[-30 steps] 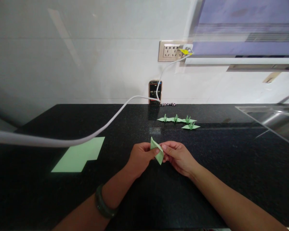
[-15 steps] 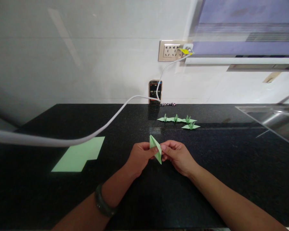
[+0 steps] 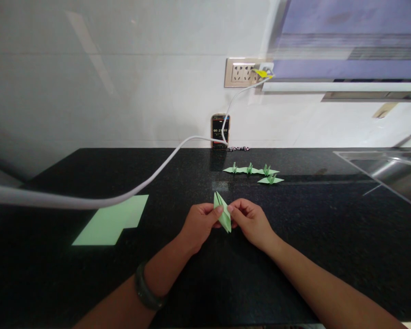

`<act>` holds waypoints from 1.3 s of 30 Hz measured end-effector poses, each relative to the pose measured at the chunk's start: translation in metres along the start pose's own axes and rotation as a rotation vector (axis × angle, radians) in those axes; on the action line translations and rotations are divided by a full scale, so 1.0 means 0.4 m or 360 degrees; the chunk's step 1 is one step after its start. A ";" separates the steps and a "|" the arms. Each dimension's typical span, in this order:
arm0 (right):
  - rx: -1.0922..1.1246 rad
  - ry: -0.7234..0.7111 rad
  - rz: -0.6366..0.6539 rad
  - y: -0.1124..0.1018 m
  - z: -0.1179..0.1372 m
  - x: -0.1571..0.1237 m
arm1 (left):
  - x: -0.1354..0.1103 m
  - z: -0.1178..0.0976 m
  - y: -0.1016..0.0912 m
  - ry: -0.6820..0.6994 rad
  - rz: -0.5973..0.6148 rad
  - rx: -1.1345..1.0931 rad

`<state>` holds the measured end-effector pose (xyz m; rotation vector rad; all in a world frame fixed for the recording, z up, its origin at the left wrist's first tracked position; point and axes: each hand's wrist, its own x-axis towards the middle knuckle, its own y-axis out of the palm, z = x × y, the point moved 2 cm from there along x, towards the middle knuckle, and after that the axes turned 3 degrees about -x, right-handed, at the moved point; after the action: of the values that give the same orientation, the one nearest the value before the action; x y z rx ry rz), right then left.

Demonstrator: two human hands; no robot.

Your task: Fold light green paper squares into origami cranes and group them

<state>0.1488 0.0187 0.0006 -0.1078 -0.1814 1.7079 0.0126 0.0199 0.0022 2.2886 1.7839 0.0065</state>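
Observation:
A light green folded paper [image 3: 223,214], long and diamond-shaped with a slit near its top point, is held above the dark counter. My left hand [image 3: 201,225] pinches its left edge, thumb lying on the front face. From the other side, my right hand [image 3: 250,216] grips the right edge between thumb and fingers. The fingertips behind the paper are partly hidden. Beyond the hands stand several folded green paper cranes [image 3: 250,170], most of them in a row, with one crane [image 3: 271,180] just in front at the right.
Flat green paper sheets [image 3: 113,221] lie on the black counter [image 3: 178,283] at the left. A phone [image 3: 220,131] showing a timer leans on the wall. Its white cable [image 3: 164,165] sweeps across the left side from the socket [image 3: 241,72]. At the right is a metal sink [image 3: 393,171].
The folded paper has been pressed flatter and turned slightly, so its front face and slit now show. Both hands keep their hold in nearly the same place.

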 end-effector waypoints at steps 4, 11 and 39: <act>-0.0042 -0.0043 -0.0008 -0.002 -0.006 -0.001 | -0.001 -0.004 0.002 -0.0007 -0.0031 0.0017; -0.0181 -0.0122 -0.0043 -0.004 -0.009 -0.003 | -0.006 -0.025 -0.001 0.0169 -0.0141 0.0232; -0.0071 -0.0130 -0.0080 -0.011 0.022 -0.009 | 0.001 -0.014 -0.009 -0.0027 -0.0344 -0.0177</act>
<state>0.1522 0.0151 0.0100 -0.0657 -0.2809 1.6598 0.0084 0.0219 0.0070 2.0050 1.9608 0.0472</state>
